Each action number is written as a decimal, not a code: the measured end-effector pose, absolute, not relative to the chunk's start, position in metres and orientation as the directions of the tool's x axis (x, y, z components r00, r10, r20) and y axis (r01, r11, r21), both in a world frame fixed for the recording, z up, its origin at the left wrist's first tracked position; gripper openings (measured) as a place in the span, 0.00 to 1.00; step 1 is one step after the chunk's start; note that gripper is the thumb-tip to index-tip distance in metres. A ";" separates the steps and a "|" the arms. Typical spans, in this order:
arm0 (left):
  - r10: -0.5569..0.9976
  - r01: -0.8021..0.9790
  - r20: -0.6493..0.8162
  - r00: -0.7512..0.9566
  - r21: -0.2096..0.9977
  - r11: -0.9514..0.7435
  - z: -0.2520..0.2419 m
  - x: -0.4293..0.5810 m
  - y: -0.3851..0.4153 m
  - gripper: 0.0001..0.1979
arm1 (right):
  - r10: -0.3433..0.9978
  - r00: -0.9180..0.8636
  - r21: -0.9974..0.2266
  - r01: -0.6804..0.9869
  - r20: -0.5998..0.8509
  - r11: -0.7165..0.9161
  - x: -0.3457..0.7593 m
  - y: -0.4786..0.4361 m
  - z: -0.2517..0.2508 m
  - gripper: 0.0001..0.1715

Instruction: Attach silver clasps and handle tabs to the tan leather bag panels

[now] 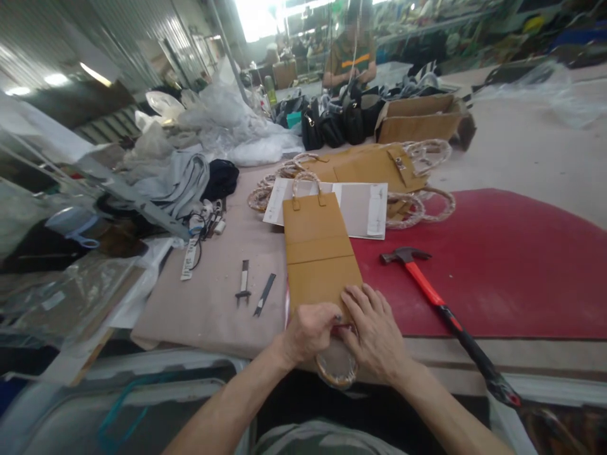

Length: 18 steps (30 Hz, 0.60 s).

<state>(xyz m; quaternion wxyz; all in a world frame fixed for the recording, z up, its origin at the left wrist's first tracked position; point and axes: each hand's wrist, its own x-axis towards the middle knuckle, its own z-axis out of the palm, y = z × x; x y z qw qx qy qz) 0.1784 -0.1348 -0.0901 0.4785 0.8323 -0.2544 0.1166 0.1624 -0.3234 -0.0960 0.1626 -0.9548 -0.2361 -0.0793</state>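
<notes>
A tan leather bag piece (pixel 320 240) lies flat on the table, with one wrapped handle at its far end and another wrapped handle (pixel 336 373) hanging over the front edge. My left hand (pixel 310 332) is closed at the near end of the piece, its fingers pinched round something small and dark that I cannot make out. Beside it, my right hand (pixel 374 328) rests with its fingers spread on the near right corner of the leather. Under the far end of the bag piece is a white-edged panel (pixel 378 212).
A hammer (pixel 424 284) lies right on the red mat (pixel 512 272). Two small metal tools (pixel 243 284) are on the left. More tan bags (pixel 370 165), a cardboard box (pixel 417 120) and black bags (pixel 332 123) stand behind. A person (pixel 351 60) is across the table.
</notes>
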 end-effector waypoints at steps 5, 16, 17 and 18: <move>0.504 -0.041 0.224 0.834 0.936 -0.348 -0.069 0.216 -0.082 0.14 | 0.422 0.885 -0.318 0.465 0.198 -0.826 0.163 -0.328 -0.091 0.33; 0.314 0.097 0.387 0.867 0.488 -0.868 -0.118 0.201 -0.013 0.18 | 0.428 0.858 -0.368 0.510 0.286 -0.778 0.159 -0.337 -0.108 0.43; 0.290 0.060 0.418 0.861 0.484 -0.873 -0.124 0.199 -0.022 0.17 | 0.440 0.847 -0.368 0.528 0.299 -0.766 0.156 -0.339 -0.115 0.46; 0.274 0.031 0.443 0.854 0.482 -0.876 -0.128 0.197 -0.032 0.16 | 0.447 0.838 -0.359 0.540 0.314 -0.761 0.152 -0.341 -0.122 0.47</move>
